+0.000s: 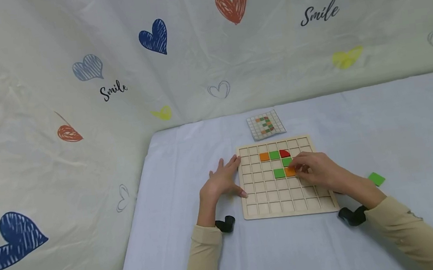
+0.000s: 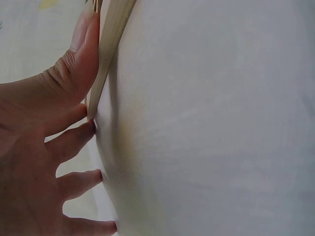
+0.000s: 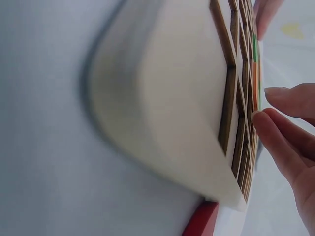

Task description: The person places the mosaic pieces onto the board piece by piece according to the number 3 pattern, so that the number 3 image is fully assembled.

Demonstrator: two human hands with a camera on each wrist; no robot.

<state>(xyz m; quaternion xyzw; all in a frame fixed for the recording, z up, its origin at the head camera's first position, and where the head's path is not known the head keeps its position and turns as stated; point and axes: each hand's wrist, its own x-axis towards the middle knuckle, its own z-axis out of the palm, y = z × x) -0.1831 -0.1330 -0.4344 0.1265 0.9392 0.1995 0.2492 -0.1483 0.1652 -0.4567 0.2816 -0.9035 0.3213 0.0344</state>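
A wooden grid board [image 1: 273, 208] lies on the white table. In its upper cells are orange and green tiles and a red rounded piece [image 1: 284, 153]. My left hand [image 1: 224, 183] is spread at the board's left edge; in the left wrist view the thumb [image 2: 83, 49] rests against the wooden rim and the fingertips touch the cloth. My right hand [image 1: 316, 169] reaches over the board, its fingertips at an orange tile [image 1: 290, 172] lying beside a green tile [image 1: 279, 173]. In the right wrist view, thumb and fingertip stand slightly apart, with no piece visible between them.
A small pattern card [image 1: 266, 125] lies behind the board. One loose green tile [image 1: 376, 179] is on the cloth to the right, partly behind the right forearm. A red piece [image 3: 202, 221] lies by the board's near right corner. A printed curtain [image 1: 192, 66] hangs behind the table.
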